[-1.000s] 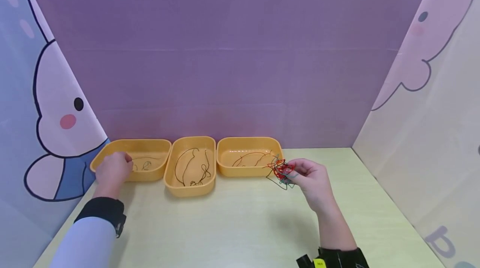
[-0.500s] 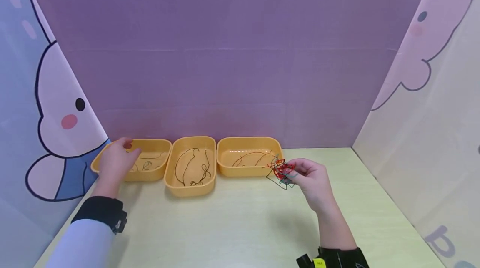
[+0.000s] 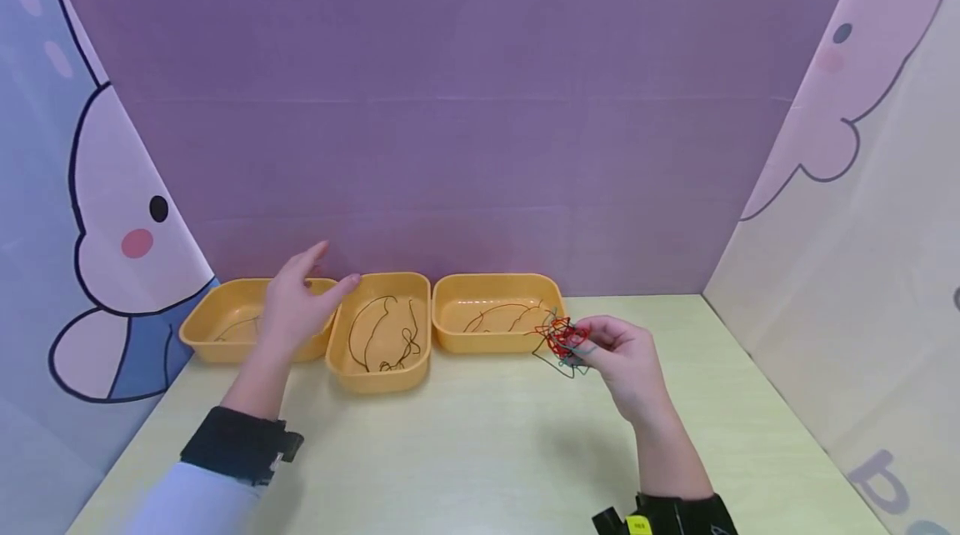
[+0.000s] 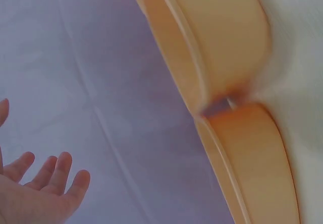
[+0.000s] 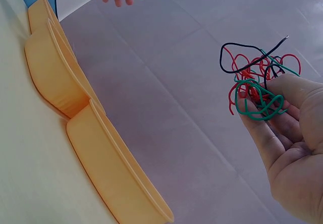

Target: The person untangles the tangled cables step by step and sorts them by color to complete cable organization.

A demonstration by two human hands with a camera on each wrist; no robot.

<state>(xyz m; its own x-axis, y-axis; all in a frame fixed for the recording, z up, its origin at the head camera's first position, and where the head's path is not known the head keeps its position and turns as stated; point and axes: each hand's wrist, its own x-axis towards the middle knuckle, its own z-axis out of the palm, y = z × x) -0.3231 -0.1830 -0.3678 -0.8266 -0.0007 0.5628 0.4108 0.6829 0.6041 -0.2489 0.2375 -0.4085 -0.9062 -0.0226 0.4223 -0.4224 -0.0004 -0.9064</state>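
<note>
My right hand (image 3: pixel 626 364) pinches a tangled bundle of thin wires (image 5: pixel 257 85), mostly red and green with some black, between thumb and fingers. It holds the bundle up at the right tray's near right corner. My left hand (image 3: pixel 296 302) is raised over the left tray (image 3: pixel 217 343), fingers spread and holding nothing. Part of that tray is hidden behind this hand; a thin pale wire (image 3: pixel 238 323) shows inside. Dark wires (image 3: pixel 408 343) lie in the middle tray (image 3: pixel 378 383). A few reddish wires (image 3: pixel 487 312) lie in the right tray (image 3: pixel 480 343).
The three yellow trays stand side by side at the back of the pale table (image 3: pixel 450 452). Behind them rises a purple backdrop (image 3: pixel 450 143). Printed panels flank the table, a blue one (image 3: pixel 30 268) left and a white and pink one (image 3: pixel 862 268) right.
My left hand has lifted out of the left tray and moved right, its fingers spreading. My right hand stays in place with the wire bundle.
</note>
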